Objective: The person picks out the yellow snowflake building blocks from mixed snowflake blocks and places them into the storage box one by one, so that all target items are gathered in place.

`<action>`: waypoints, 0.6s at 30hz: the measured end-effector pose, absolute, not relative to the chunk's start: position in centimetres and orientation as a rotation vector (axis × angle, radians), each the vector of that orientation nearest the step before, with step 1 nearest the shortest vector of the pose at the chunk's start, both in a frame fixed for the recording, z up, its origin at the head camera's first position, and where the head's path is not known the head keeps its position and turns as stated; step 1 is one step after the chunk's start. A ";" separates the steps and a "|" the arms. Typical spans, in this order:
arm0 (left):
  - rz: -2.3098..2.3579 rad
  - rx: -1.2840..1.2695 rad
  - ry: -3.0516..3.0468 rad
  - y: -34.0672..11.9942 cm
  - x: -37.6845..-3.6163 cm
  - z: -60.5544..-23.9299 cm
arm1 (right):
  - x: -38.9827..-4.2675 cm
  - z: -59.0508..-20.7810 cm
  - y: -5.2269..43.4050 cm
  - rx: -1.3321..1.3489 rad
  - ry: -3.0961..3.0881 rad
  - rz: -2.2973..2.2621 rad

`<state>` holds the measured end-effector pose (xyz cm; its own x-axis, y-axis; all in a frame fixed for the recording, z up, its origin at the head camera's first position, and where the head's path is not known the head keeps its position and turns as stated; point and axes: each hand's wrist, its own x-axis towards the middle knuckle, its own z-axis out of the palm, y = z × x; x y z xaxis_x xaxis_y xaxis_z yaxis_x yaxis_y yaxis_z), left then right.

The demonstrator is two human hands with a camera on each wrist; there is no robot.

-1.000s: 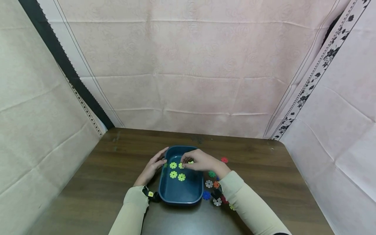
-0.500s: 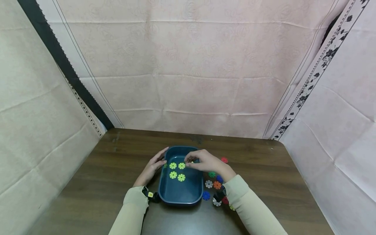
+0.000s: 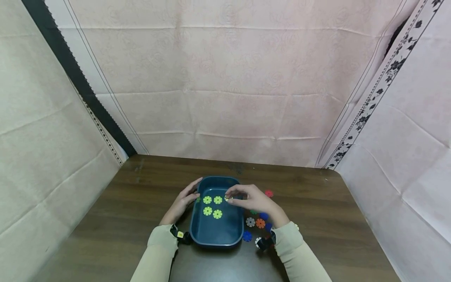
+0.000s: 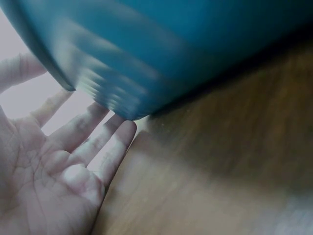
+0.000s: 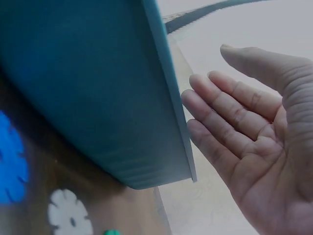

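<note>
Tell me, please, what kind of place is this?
Probably a small recording booth, not a home room: a wooden table closed in on three sides by hung cloth sheets, with only a blue tray and plastic discs on it.

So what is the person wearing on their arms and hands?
Both arms are covered by long, pale beige sleeves reaching to the wrists. The left hand and right hand are bare: no gloves or rings show. A small black device with a yellow spot is strapped at the left wrist, and another black device sits at the right wrist.
</note>
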<state>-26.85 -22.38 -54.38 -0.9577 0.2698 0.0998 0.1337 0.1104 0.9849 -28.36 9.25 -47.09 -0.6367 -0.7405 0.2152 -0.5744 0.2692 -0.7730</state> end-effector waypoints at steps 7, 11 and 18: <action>1.997 0.421 2.253 -22.5 -26.9 -54.4 | -27.6 -47.5 10.0 -1.170 2.274 -1.465; 1.985 0.423 2.252 -22.5 -26.8 -54.5 | -27.3 -47.5 10.5 -1.131 2.266 -1.508; 1.999 0.407 2.251 -22.2 -26.7 -54.3 | -27.1 -47.0 11.5 -1.095 2.330 -1.479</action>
<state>-26.74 -22.22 -54.33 -0.9589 0.2662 0.0987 0.1295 0.1008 0.9864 -27.06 11.52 -46.96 -0.7151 -0.6601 0.2300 -0.4890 0.2372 -0.8394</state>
